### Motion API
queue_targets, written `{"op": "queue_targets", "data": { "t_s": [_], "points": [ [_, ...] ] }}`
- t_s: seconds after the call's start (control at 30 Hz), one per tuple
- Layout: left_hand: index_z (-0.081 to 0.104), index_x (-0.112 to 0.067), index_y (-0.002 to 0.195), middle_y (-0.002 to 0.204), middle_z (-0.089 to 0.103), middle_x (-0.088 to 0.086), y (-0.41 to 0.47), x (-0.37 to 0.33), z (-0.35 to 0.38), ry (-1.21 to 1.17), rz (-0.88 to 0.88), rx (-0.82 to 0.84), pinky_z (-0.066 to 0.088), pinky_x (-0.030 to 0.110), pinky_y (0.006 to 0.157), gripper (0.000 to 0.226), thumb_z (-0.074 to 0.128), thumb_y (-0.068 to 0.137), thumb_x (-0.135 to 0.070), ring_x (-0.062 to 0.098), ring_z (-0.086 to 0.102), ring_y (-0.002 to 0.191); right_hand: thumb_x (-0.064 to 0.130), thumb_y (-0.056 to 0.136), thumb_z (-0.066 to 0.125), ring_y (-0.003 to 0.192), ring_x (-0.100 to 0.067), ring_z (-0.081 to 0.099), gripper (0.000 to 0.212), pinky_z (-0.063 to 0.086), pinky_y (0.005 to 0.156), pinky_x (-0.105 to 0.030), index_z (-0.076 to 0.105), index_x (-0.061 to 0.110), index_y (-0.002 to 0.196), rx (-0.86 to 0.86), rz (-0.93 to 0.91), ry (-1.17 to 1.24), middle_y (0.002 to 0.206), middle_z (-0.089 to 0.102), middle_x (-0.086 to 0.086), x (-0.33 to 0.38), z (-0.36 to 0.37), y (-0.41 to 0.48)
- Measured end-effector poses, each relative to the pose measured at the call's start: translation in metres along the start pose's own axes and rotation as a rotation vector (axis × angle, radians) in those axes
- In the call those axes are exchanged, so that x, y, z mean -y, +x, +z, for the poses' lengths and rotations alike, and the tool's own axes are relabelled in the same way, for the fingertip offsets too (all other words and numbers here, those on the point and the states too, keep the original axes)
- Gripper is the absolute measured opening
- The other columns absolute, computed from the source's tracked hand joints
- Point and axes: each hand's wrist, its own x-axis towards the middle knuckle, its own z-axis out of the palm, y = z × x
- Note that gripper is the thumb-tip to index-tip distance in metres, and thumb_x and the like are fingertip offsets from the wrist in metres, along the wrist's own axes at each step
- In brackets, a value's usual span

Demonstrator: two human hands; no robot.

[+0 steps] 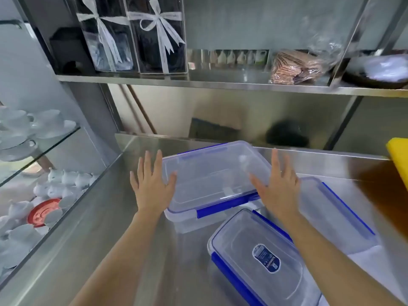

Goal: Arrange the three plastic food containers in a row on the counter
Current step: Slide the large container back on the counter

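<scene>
Three clear plastic containers with blue clips sit on the steel counter (pixel 114 228). The far container (pixel 212 173) lies between my hands. My left hand (pixel 152 184) is spread flat at its left edge, thumb touching the lid. My right hand (pixel 276 186) is spread at its right edge, thumb over the lid. Neither hand grips it. A near container (pixel 260 257) with a blue label lies under my right forearm. A third container (pixel 331 217) lies to the right, partly hidden by my right arm.
A glass case at the left holds white cups (pixel 28 127) and teapots (pixel 64 180). A steel shelf (pixel 220 83) above carries ribboned clear boxes (pixel 154 34) and a bag of wafers (pixel 295 67). A yellow board (pixel 399 160) juts in at the right edge.
</scene>
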Motion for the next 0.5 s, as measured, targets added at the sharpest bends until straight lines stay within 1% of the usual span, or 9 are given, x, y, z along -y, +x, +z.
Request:
{"op": "queue_targets", "data": {
  "t_s": [0.07, 0.1, 0.17, 0.23, 0.27, 0.3, 0.37, 0.4, 0.5],
  "points": [
    [0.012, -0.024, 0.152, 0.163, 0.007, 0.005, 0.005, 0.008, 0.012, -0.093, -0.161, 0.047, 0.004, 0.051, 0.119, 0.073, 0.046, 0.092, -0.046, 0.025, 0.005, 0.151, 0.062, 0.084, 0.046, 0.144, -0.038, 0.021, 0.087, 0.024, 0.112, -0.052, 0.009, 0.022, 0.151, 0.097, 0.190, 0.072, 0.159, 0.015, -0.016, -0.003, 0.018, 0.005],
    [0.011, -0.022, 0.153, 0.163, 0.007, 0.006, 0.004, 0.011, 0.015, -0.151, -0.226, 0.053, 0.008, 0.052, 0.119, 0.078, 0.052, 0.090, -0.045, 0.026, 0.006, 0.150, 0.059, 0.084, 0.050, 0.143, -0.038, 0.022, 0.087, 0.025, 0.112, -0.052, 0.009, 0.021, 0.151, 0.106, 0.258, 0.112, 0.159, 0.015, -0.016, -0.005, 0.021, 0.002],
    [0.009, -0.019, 0.153, 0.163, 0.009, 0.008, 0.005, 0.016, 0.019, -0.386, -0.372, 0.072, 0.018, 0.054, 0.118, 0.091, 0.064, 0.084, -0.042, 0.030, 0.013, 0.149, 0.054, 0.084, 0.057, 0.139, -0.039, 0.030, 0.088, 0.034, 0.108, -0.052, 0.012, 0.017, 0.150, 0.132, 0.390, 0.253, 0.157, 0.021, -0.016, -0.004, 0.027, -0.002],
    [0.008, -0.017, 0.152, 0.161, 0.017, 0.010, 0.008, 0.018, 0.025, -0.665, -0.560, 0.114, 0.030, 0.057, 0.113, 0.098, 0.071, 0.080, -0.036, 0.034, 0.027, 0.144, 0.045, 0.085, 0.061, 0.135, -0.038, 0.035, 0.087, 0.038, 0.105, -0.049, 0.011, 0.014, 0.149, 0.155, 0.513, 0.433, 0.154, 0.025, -0.016, 0.001, 0.032, -0.003],
    [0.013, -0.014, 0.151, 0.157, 0.026, 0.013, 0.010, 0.017, 0.027, -0.806, -0.649, 0.148, 0.037, 0.057, 0.109, 0.094, 0.071, 0.080, -0.033, 0.036, 0.037, 0.138, 0.041, 0.087, 0.061, 0.134, -0.038, 0.037, 0.086, 0.039, 0.104, -0.048, 0.010, 0.013, 0.149, 0.169, 0.562, 0.496, 0.153, 0.025, -0.016, 0.004, 0.032, -0.003],
    [0.023, -0.009, 0.148, 0.149, 0.040, 0.017, 0.010, 0.016, 0.029, -0.907, -0.707, 0.189, 0.044, 0.057, 0.103, 0.084, 0.069, 0.082, -0.031, 0.038, 0.049, 0.129, 0.038, 0.087, 0.062, 0.133, -0.038, 0.038, 0.085, 0.040, 0.103, -0.048, 0.009, 0.012, 0.150, 0.173, 0.594, 0.535, 0.152, 0.026, -0.016, 0.005, 0.033, -0.002],
    [0.043, -0.002, 0.131, 0.128, 0.059, 0.020, 0.006, 0.010, 0.028, -0.947, -0.721, 0.253, 0.051, 0.058, 0.094, 0.053, 0.060, 0.088, -0.028, 0.039, 0.062, 0.110, 0.036, 0.087, 0.063, 0.130, -0.038, 0.042, 0.085, 0.044, 0.101, -0.048, 0.011, 0.011, 0.150, 0.168, 0.613, 0.565, 0.150, 0.029, -0.017, 0.006, 0.035, -0.001],
    [0.048, -0.002, 0.124, 0.123, 0.061, 0.021, 0.004, 0.009, 0.027, -0.927, -0.697, 0.274, 0.051, 0.057, 0.093, 0.044, 0.056, 0.090, -0.028, 0.039, 0.063, 0.106, 0.035, 0.086, 0.064, 0.129, -0.038, 0.043, 0.084, 0.045, 0.101, -0.048, 0.013, 0.010, 0.149, 0.163, 0.614, 0.572, 0.149, 0.031, -0.017, 0.006, 0.034, -0.001],
    [0.047, -0.002, 0.120, 0.118, 0.061, 0.017, -0.007, 0.003, 0.021, -0.896, -0.672, 0.250, 0.052, 0.054, 0.093, 0.039, 0.049, 0.092, -0.029, 0.034, 0.062, 0.102, 0.032, 0.087, 0.063, 0.119, -0.036, 0.053, 0.076, 0.049, 0.092, -0.043, 0.020, 0.007, 0.144, 0.166, 0.621, 0.616, 0.139, 0.046, -0.018, 0.007, 0.034, -0.002]
  ]
}}
